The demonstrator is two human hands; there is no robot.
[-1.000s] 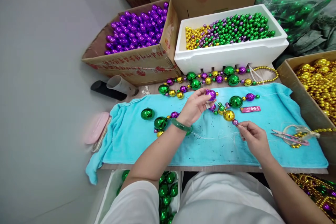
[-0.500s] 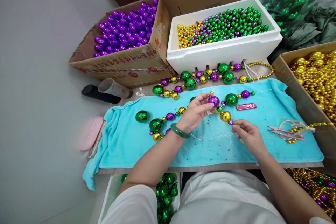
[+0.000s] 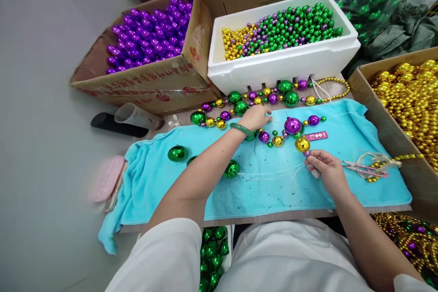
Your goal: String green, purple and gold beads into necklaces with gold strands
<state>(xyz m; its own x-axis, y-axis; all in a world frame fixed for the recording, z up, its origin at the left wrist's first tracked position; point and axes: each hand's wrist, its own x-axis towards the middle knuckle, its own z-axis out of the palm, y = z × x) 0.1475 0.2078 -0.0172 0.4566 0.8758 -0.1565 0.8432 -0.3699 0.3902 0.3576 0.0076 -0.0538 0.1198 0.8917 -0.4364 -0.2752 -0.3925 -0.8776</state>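
Observation:
My left hand point(image 3: 256, 117), with a green bangle on the wrist, reaches forward over the back edge of the turquoise towel point(image 3: 273, 191). Its fingers are stretched out and hold nothing, close to a finished bead strand point(image 3: 273, 98). My right hand point(image 3: 325, 168) pinches the white string just below a small purple bead and a gold ball point(image 3: 302, 144). A large purple ball point(image 3: 293, 125) lies on the towel at the head of the half-strung strand. A green ball point(image 3: 232, 169) of that strand rests beside my left forearm.
A cardboard box of purple balls point(image 3: 147, 41) stands at the back left, and a white foam box point(image 3: 284, 61) of small beads behind the towel. A box of gold balls point(image 3: 407, 96) stands on the right. Pink scissors point(image 3: 364, 169), a pink tag point(image 3: 316, 136) and a loose green ball point(image 3: 177, 153) lie on the towel.
My left hand let go of the large purple ball and moved forward toward the back strand. The strand shifted right on the towel. My right hand kept its pinch.

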